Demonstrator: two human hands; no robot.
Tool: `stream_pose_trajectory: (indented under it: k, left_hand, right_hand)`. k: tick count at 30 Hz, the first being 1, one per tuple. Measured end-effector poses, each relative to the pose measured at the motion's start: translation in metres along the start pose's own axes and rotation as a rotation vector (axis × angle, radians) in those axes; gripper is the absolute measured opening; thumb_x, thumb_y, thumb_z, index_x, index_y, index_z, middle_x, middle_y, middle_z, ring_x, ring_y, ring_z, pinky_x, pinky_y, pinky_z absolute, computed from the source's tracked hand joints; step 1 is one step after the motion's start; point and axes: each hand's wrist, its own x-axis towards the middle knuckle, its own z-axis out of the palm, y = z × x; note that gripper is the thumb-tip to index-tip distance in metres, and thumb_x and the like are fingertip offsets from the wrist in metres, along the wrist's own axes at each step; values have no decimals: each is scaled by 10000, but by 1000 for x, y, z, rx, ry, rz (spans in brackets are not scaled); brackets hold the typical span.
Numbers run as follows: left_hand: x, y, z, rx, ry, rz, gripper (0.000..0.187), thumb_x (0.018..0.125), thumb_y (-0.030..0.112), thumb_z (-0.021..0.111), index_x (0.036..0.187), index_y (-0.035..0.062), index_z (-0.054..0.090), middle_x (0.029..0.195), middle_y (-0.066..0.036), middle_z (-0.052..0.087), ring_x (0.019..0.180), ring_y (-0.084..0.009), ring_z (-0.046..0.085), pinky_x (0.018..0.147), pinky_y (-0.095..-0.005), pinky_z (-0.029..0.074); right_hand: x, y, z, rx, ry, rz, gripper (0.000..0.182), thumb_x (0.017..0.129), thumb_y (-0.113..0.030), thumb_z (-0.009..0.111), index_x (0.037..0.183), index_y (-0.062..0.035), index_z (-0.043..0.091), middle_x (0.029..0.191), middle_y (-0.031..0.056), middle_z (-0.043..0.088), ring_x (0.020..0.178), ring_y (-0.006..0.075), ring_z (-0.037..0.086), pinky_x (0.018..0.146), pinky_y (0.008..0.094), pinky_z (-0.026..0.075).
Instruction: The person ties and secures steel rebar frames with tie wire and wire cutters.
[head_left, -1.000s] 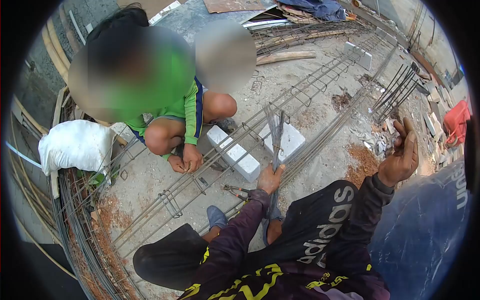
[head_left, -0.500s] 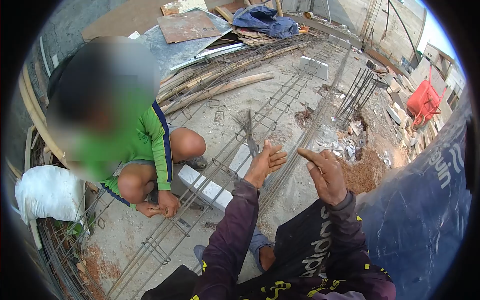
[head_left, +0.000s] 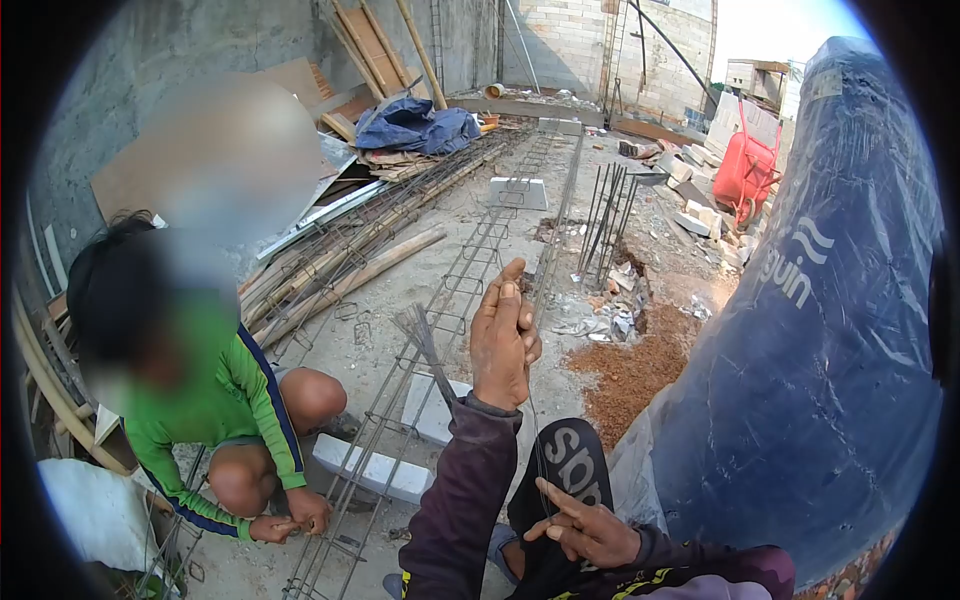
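— Since half a second ago, the right hand (head_left: 592,532) has been lowered over the lap, while the left hand (head_left: 503,345) is held up, its fingers now drawn together.

— What is seen around them in the head view?

— Left of the left hand, a long steel bar cage (head_left: 452,325) is laid along the ground, and the space between that hand and a co-worker (head_left: 205,380) in green is crossed by it. By the left wrist a white block (head_left: 435,408) is partly covered by the bars; a second block (head_left: 375,467) is set nearer the co-worker. Right of both hands, the ground is hidden by a large blue wrapped object (head_left: 810,400). Beyond the left hand, upright bars (head_left: 608,215), reddish soil (head_left: 635,370) and a red wheelbarrow (head_left: 745,175) are seen.

— Can any writing be read?

— "guin" is printed in white beside a wave mark on the blue wrapping. On the dark trousers (head_left: 545,510), just beyond the right hand, lettering is partly shown, seemingly "das".

— And what is held?

— A thin wire (head_left: 537,432), dark and nearly straight, is pinched in the left hand and trailed down toward the right. Whether it is gripped there cannot be told; two fingers of the right hand are stretched out, narrowly apart. Just left of the left hand, a grey wire bundle (head_left: 428,345), fanned at its top, is leaned at the cage.
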Motion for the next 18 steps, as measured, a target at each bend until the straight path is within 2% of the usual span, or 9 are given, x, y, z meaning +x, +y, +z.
stream_pose_trajectory:
  k: [3,4,6,7,9,11,13,18]
  left_hand:
    - [-10,1,-9,-43,-31,-33,343,1011,207,415,1336,104,457,670,50,404,474,-11,301,381,-151,282]
    - [-18,0,-11,-29,-37,-54,361,1008,205,422,1346,78,442,662,49,398,477,-12,297,384,-148,270]
    - [-38,-4,-16,-36,-51,-113,375,1007,203,423,1354,62,428,656,49,392,485,-12,304,386,-148,262]
    - [-49,-6,-19,-41,-59,-147,383,1006,202,424,1358,53,421,653,49,389,489,-12,308,387,-148,259]
    - [-72,-9,-22,-46,-70,-156,400,1005,208,420,1370,45,401,647,45,389,477,-20,296,388,-153,257]
    - [-90,-9,-24,-55,-47,-179,404,1006,212,416,1374,47,397,647,43,392,465,-22,285,390,-154,258]
    - [-103,-4,-26,-65,-48,-186,410,1006,220,408,1375,41,393,640,38,396,455,-23,285,393,-155,266]
    - [-119,5,-34,-79,-58,-202,431,1006,222,405,1383,15,376,630,28,398,452,-27,297,390,-159,276]
  right_hand:
    - [-7,41,7,-2,-303,65,636,993,-148,441,1493,-62,57,1108,111,657,889,190,670,804,286,514]
    - [-6,51,7,-125,-295,-153,567,988,-238,453,1468,-51,215,1169,111,642,809,236,678,761,314,532]
    - [4,36,-22,-357,-210,-236,501,985,-241,466,1421,-35,326,1195,126,628,892,220,667,785,314,529]
    - [14,18,-38,-469,-162,-275,475,984,-243,472,1397,-27,381,1208,134,621,934,212,662,798,315,527]
    - [42,-16,-58,32,306,-411,406,979,-200,489,1315,29,469,1172,164,614,990,183,625,803,300,529]
    - [74,-61,-82,132,521,-648,401,989,-188,451,1325,32,455,1195,180,588,1031,214,605,821,304,530]
    - [110,-87,-97,123,524,-741,424,993,-206,442,1343,33,433,1219,195,574,1032,219,604,817,309,534]
    - [156,-111,-90,228,222,-725,431,1001,-208,423,1360,31,414,1237,201,565,1025,216,609,800,311,542]
